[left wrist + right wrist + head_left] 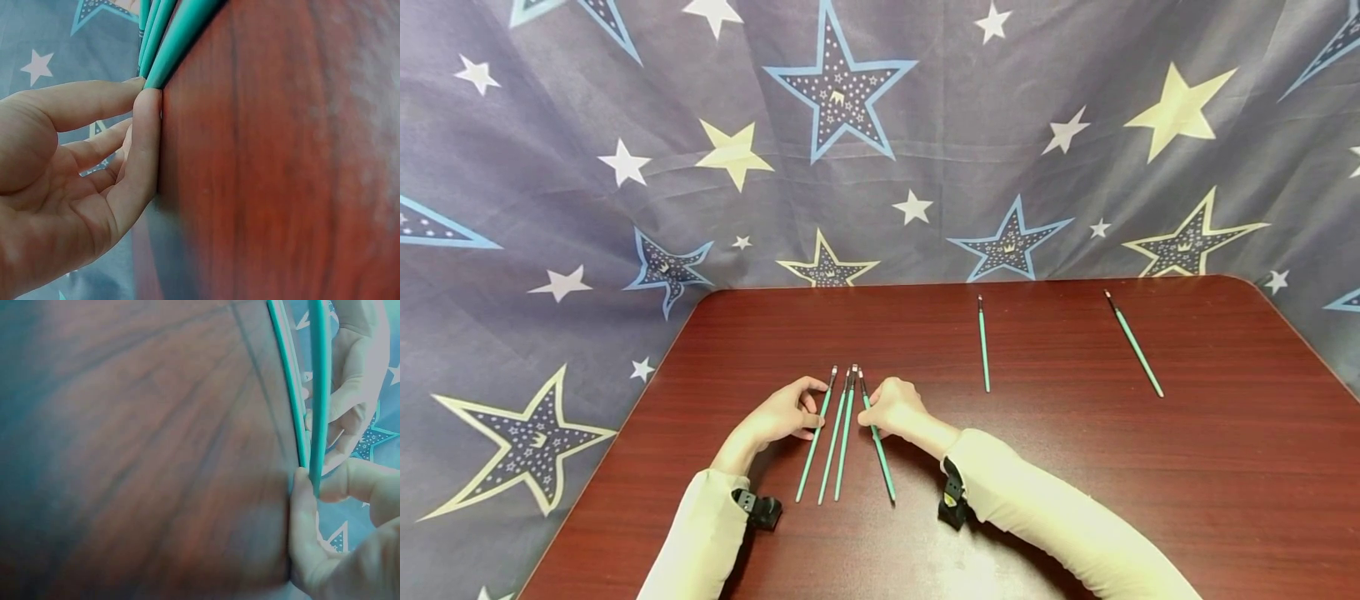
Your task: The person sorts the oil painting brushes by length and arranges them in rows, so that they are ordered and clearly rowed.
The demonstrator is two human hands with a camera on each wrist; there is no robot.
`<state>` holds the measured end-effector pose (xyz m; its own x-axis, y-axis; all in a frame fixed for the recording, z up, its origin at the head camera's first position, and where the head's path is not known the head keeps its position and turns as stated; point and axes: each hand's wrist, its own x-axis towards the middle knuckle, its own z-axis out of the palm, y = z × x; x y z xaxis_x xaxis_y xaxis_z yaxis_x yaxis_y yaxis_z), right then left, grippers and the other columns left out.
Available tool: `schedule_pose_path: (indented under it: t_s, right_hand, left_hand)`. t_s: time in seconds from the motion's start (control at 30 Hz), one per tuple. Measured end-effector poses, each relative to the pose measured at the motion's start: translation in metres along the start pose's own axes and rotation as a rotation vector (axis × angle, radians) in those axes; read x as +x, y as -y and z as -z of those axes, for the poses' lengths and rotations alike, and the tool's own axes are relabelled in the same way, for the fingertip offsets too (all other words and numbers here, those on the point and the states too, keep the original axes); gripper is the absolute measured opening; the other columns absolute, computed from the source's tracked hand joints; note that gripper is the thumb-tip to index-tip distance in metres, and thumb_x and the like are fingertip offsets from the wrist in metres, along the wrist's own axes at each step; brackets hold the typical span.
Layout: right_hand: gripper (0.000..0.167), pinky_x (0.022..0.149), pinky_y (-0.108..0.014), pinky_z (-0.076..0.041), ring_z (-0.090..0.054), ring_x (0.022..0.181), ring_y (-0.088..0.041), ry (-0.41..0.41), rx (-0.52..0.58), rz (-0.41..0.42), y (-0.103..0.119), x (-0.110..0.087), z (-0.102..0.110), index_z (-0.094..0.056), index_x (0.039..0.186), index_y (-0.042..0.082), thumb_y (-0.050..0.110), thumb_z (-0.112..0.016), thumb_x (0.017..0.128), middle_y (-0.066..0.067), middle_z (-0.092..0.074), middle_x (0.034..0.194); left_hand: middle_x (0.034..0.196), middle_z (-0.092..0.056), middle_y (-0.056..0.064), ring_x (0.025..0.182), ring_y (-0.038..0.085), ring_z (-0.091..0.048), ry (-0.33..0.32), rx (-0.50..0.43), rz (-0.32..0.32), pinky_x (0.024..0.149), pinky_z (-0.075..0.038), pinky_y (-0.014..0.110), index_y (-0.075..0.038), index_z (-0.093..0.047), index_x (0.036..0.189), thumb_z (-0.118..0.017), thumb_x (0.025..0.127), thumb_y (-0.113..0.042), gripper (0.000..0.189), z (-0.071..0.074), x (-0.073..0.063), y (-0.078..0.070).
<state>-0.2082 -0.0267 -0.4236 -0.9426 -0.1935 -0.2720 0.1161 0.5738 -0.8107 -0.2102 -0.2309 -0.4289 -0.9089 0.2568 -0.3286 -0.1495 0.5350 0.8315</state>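
Note:
Several thin paintbrushes with turquoise handles lie fanned in the middle of the table, bristle ends close together and pointing away from me. At the left of the fan, my left hand (786, 414) pinches the outermost paintbrush (808, 467) between thumb and fingers. My right hand (895, 407) pinches the rightmost paintbrush (883, 467), which slants away from the others. Two middle paintbrushes (843, 450) lie side by side between the hands. In the right wrist view, the pinched handle (320, 394) stands in front of the left hand (353, 381).
A separate paintbrush (983, 350) lies toward the back of the dark red wooden table (1075, 450). Another paintbrush (1138, 350) lies slanted farther right. Behind the table's back edge hangs a grey curtain (940, 125) with stars. Each wrist bears a black strap.

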Motion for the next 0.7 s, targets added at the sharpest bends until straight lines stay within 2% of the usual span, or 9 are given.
schedule_pose_path:
  t_s: [0.13, 0.33, 0.53, 0.7]
  right_hand:
    - [0.016, 0.051, -0.028, -0.055, -0.064, 0.051, -0.017, 0.053, 0.132, -0.038, 0.000, 0.000, 0.003, -0.062, 0.084, -0.002, 0.005, -0.067, 0.071, -0.010, -0.061, 0.073]
    - [0.017, 0.056, -0.028, -0.056, -0.057, 0.053, -0.015, 0.119, 0.361, -0.078, -0.004, -0.001, 0.008, -0.059, 0.090, -0.007, -0.001, -0.061, 0.074, -0.011, -0.055, 0.079]
    - [0.026, 0.059, -0.028, -0.057, -0.053, 0.055, -0.015, 0.109, 0.485, -0.074, -0.009, 0.000, 0.010, -0.055, 0.100, -0.010, -0.006, -0.056, 0.074, -0.010, -0.054, 0.081]
    - [0.032, 0.057, -0.030, -0.057, -0.056, 0.054, -0.016, 0.074, 0.541, -0.027, -0.016, 0.004, 0.012, -0.055, 0.105, -0.010, -0.010, -0.054, 0.072, -0.018, -0.062, 0.085]
  left_hand:
    - [0.082, -0.043, 0.010, 0.066, 0.019, -0.056, 0.002, 0.000, -0.005, 0.060, -0.056, 0.032, -0.003, -0.043, 0.127, -0.061, 0.081, 0.003, 0.050, 0.000, 0.001, 0.002]
    - [0.082, -0.044, 0.010, 0.066, 0.020, -0.057, -0.007, 0.004, 0.004, 0.060, -0.056, 0.032, -0.004, -0.044, 0.127, -0.062, 0.081, 0.002, 0.050, -0.001, 0.001, 0.003]
    - [0.082, -0.044, 0.011, 0.066, 0.020, -0.057, -0.003, 0.007, -0.007, 0.060, -0.056, 0.033, -0.004, -0.043, 0.127, -0.061, 0.081, 0.002, 0.050, -0.001, 0.000, 0.001]
    - [0.082, -0.044, 0.010, 0.066, 0.020, -0.057, 0.010, 0.002, -0.017, 0.060, -0.056, 0.032, -0.002, -0.043, 0.127, -0.061, 0.081, 0.003, 0.050, 0.000, 0.000, 0.001]
